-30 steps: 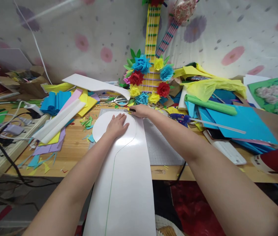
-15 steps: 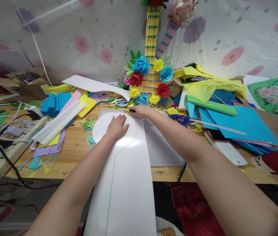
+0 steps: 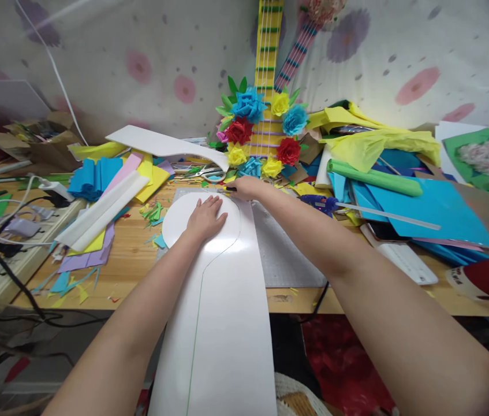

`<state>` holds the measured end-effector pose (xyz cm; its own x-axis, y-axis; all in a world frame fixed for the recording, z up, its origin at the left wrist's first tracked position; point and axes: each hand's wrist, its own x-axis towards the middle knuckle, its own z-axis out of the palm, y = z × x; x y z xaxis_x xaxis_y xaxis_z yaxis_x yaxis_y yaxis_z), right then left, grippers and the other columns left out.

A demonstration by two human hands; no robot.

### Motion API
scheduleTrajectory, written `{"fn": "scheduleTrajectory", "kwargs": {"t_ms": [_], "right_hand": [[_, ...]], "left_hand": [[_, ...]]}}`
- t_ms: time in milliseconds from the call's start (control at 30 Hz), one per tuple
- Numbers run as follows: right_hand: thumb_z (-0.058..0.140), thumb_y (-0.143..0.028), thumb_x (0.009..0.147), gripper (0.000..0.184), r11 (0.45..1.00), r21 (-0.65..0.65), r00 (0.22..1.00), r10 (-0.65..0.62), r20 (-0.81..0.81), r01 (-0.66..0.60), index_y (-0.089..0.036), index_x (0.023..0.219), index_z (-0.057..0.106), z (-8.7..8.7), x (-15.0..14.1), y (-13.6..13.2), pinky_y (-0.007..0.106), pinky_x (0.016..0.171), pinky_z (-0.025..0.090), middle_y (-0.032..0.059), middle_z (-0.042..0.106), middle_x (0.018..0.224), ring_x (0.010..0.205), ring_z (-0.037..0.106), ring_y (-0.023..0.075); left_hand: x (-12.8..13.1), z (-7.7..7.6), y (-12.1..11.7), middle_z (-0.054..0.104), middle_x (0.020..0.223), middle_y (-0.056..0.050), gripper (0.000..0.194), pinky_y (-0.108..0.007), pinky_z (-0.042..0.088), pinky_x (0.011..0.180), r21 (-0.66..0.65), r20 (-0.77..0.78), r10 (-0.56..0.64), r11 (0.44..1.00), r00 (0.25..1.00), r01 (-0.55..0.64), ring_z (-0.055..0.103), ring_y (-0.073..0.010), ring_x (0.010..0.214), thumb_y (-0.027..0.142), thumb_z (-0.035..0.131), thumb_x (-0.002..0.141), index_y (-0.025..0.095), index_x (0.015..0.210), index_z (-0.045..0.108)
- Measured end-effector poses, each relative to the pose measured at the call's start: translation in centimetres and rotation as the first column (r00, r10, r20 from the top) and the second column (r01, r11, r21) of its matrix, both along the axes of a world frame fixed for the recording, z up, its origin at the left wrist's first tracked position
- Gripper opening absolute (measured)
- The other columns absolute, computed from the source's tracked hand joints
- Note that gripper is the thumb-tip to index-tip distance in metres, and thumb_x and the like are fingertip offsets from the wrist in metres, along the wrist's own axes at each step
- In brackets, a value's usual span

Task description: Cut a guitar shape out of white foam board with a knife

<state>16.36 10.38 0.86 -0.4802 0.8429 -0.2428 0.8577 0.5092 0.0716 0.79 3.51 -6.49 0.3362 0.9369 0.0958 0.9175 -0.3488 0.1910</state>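
Observation:
A long white board (image 3: 231, 323) lies partly on the table and reaches over its front edge toward me. Its far left end is cut to a round curve, and a green pencil-thin line runs down its length, curving round at the top. My left hand (image 3: 204, 219) rests flat on the rounded end, fingers outstretched. At the board's far edge, my right hand (image 3: 244, 188) is closed around a craft knife (image 3: 229, 189), of which only a small dark and yellow part shows. The blade's tip cannot be made out. Under the board sits a grey cutting mat (image 3: 287, 248).
A yellow paper guitar (image 3: 268, 130) with paper flowers stands behind my hands. Scissors (image 3: 212, 175) and a cut white board piece (image 3: 161, 144) lie beyond. A blue glue gun (image 3: 320, 203) and blue sheets (image 3: 435, 216) are at right; a power strip (image 3: 23, 248) is at left.
The view has tipped slightly downward, so the background sits higher. My left hand stays flat on the board; my right hand keeps the knife near the same far edge.

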Motion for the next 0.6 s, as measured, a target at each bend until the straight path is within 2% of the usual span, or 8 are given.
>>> {"fn": "scheduleTrajectory", "kwargs": {"t_ms": [267, 467, 600], "right_hand": [[0.043, -0.031, 0.087, 0.047, 1.0, -0.003, 1.0, 0.003, 0.011, -0.003, -0.021, 0.133, 0.048, 0.06, -0.24, 0.0, 0.028, 0.077, 0.041, 0.0118, 0.063, 0.118, 0.103, 0.058, 0.0241], [0.042, -0.027, 0.087, 0.043, 0.999, -0.034, 0.999, 0.014, 0.049, -0.012, -0.017, 0.127, 0.053, 0.75, -0.25, -0.62, 0.028, 0.071, 0.042, 0.013, 0.067, 0.107, 0.091, 0.063, 0.0225], [0.045, -0.029, 0.086, 0.045, 1.0, 0.0, 0.999, 0.021, 0.041, -0.021, -0.019, 0.129, 0.052, 0.62, -0.02, -0.71, 0.028, 0.074, 0.042, 0.013, 0.063, 0.116, 0.1, 0.06, 0.0244]], "left_hand": [[0.01, 0.11, -0.09, 0.036, 0.145, -0.007, 0.053, -0.046, 0.015, 0.114, -0.009, 0.01, 0.004, 1.0, 1.0, -0.004, 0.025, -0.021, 0.137, 0.04, 0.034, 0.088, 0.015, 0.134, 0.041], [0.01, 0.02, 0.01, 0.036, 0.145, -0.007, 0.053, -0.045, 0.015, 0.114, -0.011, 0.006, 0.012, 1.0, 1.0, -0.012, 0.025, -0.0205, 0.137, 0.04, 0.034, 0.088, 0.015, 0.134, 0.041], [0.01, 0.12, -0.04, 0.036, 0.145, -0.007, 0.053, -0.045, 0.015, 0.114, -0.013, 0.003, 0.013, 1.0, 1.0, -0.013, 0.026, -0.0207, 0.137, 0.039, 0.034, 0.088, 0.015, 0.134, 0.042]]}}
